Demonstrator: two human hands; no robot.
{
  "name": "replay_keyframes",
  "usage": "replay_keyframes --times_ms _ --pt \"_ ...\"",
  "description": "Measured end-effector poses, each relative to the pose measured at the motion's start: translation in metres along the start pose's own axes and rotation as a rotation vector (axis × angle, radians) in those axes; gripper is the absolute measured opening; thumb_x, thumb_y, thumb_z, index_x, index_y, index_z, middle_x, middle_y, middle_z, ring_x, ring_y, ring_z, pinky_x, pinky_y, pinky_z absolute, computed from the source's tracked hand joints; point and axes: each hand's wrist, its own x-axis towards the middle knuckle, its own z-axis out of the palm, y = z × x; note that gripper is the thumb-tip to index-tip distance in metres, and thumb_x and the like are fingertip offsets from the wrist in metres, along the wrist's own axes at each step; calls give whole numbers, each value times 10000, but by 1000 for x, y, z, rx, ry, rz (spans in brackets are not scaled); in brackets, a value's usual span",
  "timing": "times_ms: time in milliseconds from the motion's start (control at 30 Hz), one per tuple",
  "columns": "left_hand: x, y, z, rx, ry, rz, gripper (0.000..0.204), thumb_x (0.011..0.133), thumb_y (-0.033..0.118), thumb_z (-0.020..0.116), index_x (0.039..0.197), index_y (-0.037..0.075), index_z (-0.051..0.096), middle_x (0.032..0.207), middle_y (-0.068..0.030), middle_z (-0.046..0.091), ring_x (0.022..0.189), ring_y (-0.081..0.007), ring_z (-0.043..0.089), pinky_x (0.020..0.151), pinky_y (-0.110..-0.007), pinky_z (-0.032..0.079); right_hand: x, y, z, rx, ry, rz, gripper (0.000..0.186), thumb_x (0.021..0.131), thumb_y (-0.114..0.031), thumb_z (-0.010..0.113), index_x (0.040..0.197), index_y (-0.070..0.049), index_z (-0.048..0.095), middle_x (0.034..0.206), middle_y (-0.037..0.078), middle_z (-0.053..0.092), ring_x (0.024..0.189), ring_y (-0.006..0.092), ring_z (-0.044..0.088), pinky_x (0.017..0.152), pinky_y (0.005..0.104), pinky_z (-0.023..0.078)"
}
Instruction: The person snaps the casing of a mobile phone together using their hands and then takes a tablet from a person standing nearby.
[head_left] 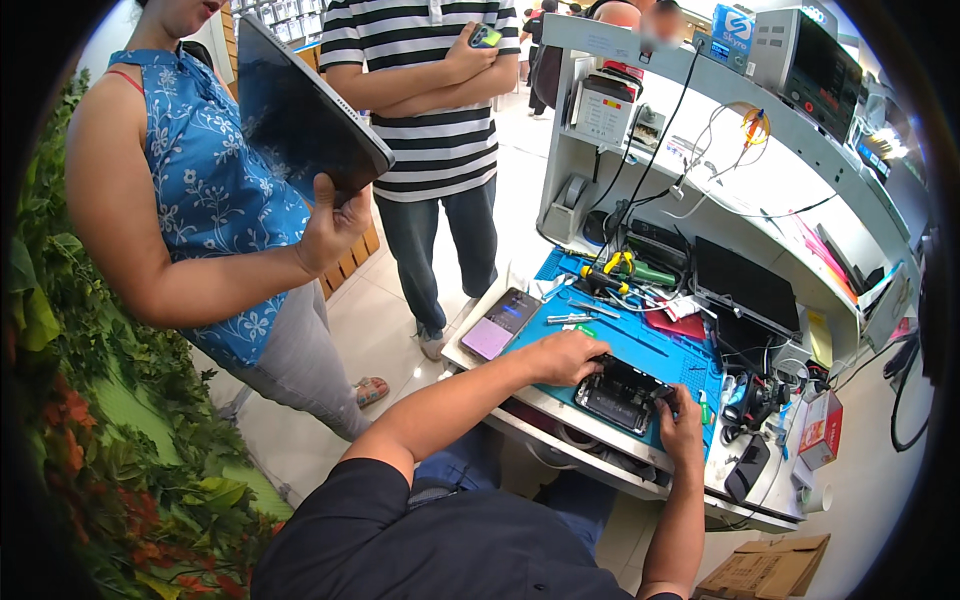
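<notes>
An opened phone lies at the front of the blue repair mat, its dark insides facing up. A dark panel stands tilted up along its far side. My left hand is closed at the panel's left end, fingertips partly hidden. At the other end my right hand pinches the phone's right side between thumb and fingers. Left of my left hand lies another phone with a lit, purplish screen. Silver pen-like tools and a dark thin tool rest on the mat beyond my hands.
Yellow-black pliers, a red pouch and a dark monitor stand or lie farther back. Cables hang from the shelf. A black case and red-white box are at right. Two people stand left, one holding a laptop.
</notes>
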Motion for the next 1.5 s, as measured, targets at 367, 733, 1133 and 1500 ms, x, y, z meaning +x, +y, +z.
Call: replay_keyframes --times_ms 367,733,1133,1500 --pt "-8 -5 10 -29 47 100 339 954 101 782 1292 122 803 1140 -139 800 1076 -364 745 985 -465 592 1 -9 -12 -70 -141 -5 259 941 7 751 1189 3 674 995 145 745 884 267 725 796 345 557" --pt "-22 -6 14 65 -42 120 518 844 132 783 1361 124 783 1431 -111 704 1341 -337 633 1174 -451 514 18 -60 -35 -204 -426 143 599 803 -354 959 1262 -60 712 1216 160 713 1146 357 661 998 454 544" --pt "-24 -5 5 -36 -105 66 608 802 296 923 1367 129 771 1470 -104 668 1379 -330 603 1179 -443 513 22 -58 -23 -331 -472 120 835 644 -396 1056 1315 -64 686 1328 135 667 1278 359 640 1079 440 537" --pt "-31 -9 25 -119 30 53 633 782 297 953 1357 123 753 1472 -115 668 1391 -380 583 1206 -498 485 61 -146 27 -28 -117 -248 692 731 -208 1016 1316 -19 699 1427 205 640 1341 414 607 1131 496 513"
